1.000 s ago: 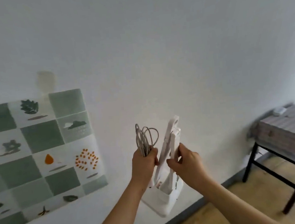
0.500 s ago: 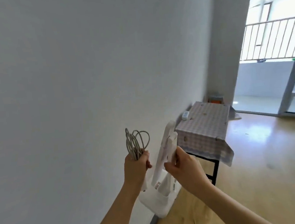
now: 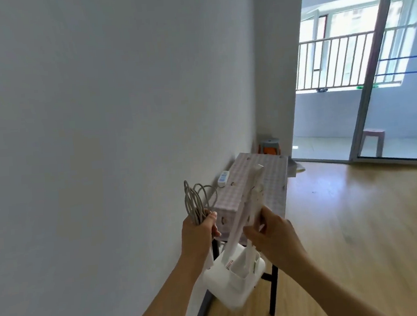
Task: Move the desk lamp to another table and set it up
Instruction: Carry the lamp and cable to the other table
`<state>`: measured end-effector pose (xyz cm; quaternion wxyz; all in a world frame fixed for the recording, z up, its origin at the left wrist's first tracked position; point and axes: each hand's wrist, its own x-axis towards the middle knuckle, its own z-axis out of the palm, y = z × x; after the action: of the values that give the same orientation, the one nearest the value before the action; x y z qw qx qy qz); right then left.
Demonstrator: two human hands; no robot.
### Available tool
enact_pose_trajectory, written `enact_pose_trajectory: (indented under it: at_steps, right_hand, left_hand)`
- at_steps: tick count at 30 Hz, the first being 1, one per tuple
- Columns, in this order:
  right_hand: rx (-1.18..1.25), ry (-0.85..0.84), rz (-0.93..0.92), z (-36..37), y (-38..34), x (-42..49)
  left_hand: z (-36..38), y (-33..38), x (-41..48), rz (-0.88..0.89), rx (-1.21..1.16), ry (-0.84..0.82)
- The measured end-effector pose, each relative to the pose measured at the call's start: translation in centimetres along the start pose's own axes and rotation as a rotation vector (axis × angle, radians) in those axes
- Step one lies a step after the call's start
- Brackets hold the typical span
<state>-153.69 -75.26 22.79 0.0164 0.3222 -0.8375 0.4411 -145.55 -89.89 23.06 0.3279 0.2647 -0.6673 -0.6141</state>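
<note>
I carry a white folded desk lamp [image 3: 237, 280] in the air in front of me, its base low and its folded arm pointing up. My right hand [image 3: 271, 235] grips the folded arm near its middle. My left hand [image 3: 198, 233] grips the lamp's coiled grey cord [image 3: 196, 203], loops sticking up above my fist. Beyond the lamp stands a table [image 3: 274, 177] with a checked cloth, set against the left wall.
A white power strip [image 3: 223, 177] lies on the table's far left side by the wall. A stool [image 3: 269, 146] stands in the corner behind the table. Wooden floor [image 3: 357, 221] spreads to the right, up to a glass sliding door [image 3: 370, 70] and a balcony with a pink stool [image 3: 373, 138].
My view has swung right along the wall. The patterned wall tiles have left the view; the table and balcony door have come into view and drawn closer. Both hands keep the same hold.
</note>
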Motion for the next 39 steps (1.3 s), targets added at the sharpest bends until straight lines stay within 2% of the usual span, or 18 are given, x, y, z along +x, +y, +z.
enact_pose_trajectory:
  at_steps: [12, 21, 27, 33, 39]
  right_hand:
    - [-0.028, 0.087, 0.055, -10.8, 13.0, 18.6]
    - [-0.067, 0.121, 0.096, -12.9, 21.4, 29.0]
    - [-0.101, 0.098, 0.123, -13.5, 27.0, 39.9]
    - [-0.108, 0.089, 0.146, -13.7, 32.5, 50.7]
    - [-0.074, 0.076, 0.173, -14.0, 37.0, 57.4]
  left_hand:
    - [21.8, 0.4, 15.3, -0.009, -0.046, -0.103]
    - [32.0, -3.8, 24.8, -0.092, -0.094, -0.151]
    - [39.6, -5.7, 35.5, -0.067, -0.115, -0.185]
    - [46.7, -7.1, 45.4, -0.106, -0.122, -0.167]
    - [51.8, -8.3, 51.4, -0.138, -0.117, -0.153]
